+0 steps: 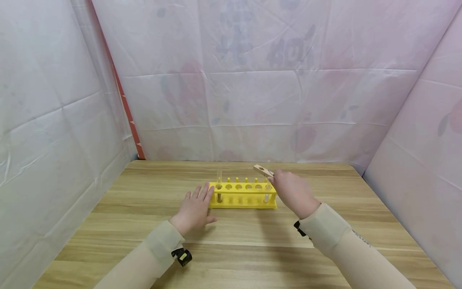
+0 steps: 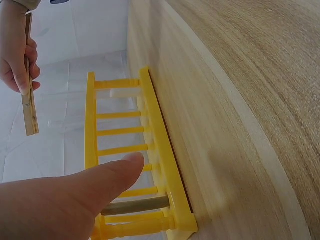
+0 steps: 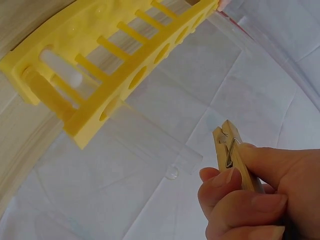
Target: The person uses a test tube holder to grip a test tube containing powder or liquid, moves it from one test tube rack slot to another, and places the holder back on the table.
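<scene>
A yellow test tube rack (image 1: 242, 206) stands on the table. My left hand (image 1: 193, 210) is spread flat at its left end, fingertips touching the rack; the thumb (image 2: 112, 180) reaches out straight in the left wrist view. Just beside that hand, a clear test tube (image 1: 219, 176) with dark grey-brown contents stands in the leftmost hole. Another clear test tube (image 3: 150, 135), with white contents at its bottom, occupies the rightmost hole. My right hand (image 1: 292, 192) grips a wooden test tube holder (image 3: 223, 145), its tip close to that tube's mouth but apart from it.
The wood-grain table (image 1: 231, 257) extends around the rack. Pale printed sheets hang as a back wall (image 1: 249, 100) and as left (image 1: 47, 120) and right side walls (image 1: 426, 148). Several yellow pegs (image 1: 246, 180) rise along the rack's back.
</scene>
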`<state>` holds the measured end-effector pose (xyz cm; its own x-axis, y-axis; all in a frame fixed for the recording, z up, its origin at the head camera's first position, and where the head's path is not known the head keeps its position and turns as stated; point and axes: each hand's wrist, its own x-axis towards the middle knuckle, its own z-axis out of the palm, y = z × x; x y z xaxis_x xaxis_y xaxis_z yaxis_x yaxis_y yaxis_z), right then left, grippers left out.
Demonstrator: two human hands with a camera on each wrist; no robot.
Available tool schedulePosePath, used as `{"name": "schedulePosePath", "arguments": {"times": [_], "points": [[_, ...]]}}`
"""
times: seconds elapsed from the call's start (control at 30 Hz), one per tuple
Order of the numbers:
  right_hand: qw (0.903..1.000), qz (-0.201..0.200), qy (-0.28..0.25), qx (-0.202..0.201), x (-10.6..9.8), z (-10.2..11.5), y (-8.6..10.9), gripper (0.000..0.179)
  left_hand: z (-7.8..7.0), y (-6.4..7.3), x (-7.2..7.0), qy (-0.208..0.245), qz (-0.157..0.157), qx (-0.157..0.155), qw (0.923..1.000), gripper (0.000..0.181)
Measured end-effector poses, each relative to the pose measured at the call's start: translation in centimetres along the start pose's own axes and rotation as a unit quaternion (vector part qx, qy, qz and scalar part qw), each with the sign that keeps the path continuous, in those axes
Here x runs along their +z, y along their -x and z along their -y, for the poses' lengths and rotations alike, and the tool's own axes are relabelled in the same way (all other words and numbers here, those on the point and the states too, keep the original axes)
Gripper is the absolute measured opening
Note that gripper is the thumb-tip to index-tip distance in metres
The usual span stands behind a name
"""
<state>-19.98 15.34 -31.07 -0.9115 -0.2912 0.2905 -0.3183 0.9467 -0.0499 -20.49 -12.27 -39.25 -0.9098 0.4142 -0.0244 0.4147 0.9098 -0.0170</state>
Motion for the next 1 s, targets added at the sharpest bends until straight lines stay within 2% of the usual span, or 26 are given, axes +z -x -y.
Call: {"name": "schedulePosePath", "arguments": {"times": [0.37, 1.0], "points": [[0.9996, 0.025, 0.0, 0.013, -0.09, 0.54, -0.11, 0.028, -0.02, 0.02, 0.03, -0.006, 0.0, 0.001, 1.0, 0.093], [0.9999, 0.003, 0.009, -0.008, 0.11, 1.01, -0.14, 0.029, -0.18, 0.14, -0.11, -0.007, 0.002, 0.001, 1.0, 0.093]]}}
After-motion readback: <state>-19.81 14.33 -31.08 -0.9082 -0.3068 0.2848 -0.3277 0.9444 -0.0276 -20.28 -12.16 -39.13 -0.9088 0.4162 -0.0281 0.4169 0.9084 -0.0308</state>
